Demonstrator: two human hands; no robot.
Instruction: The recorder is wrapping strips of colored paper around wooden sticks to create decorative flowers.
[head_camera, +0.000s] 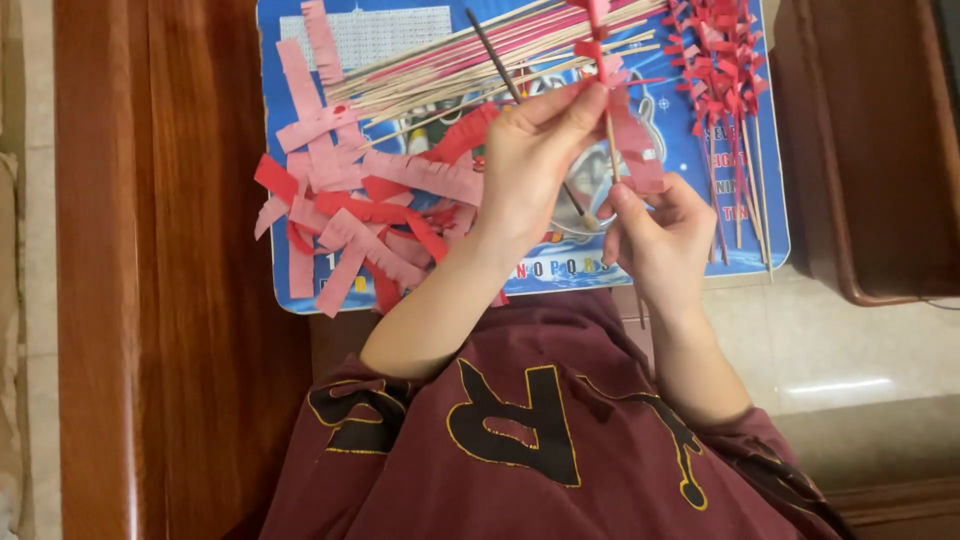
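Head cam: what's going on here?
A person is wrapping a fringed pink paper strip around a thin wooden stick. The left hand pinches the strip near the top; the right hand grips the stick lower down. On the blue board lie loose pink and red strips, a bundle of bare sticks, and finished wrapped sticks at the right.

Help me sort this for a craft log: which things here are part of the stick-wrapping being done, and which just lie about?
In use:
left hand
right hand
stick being wrapped
pink fringed strip
brush

Lying about:
loose paper strips
bare sticks
finished wrapped sticks
blue board
wooden bench
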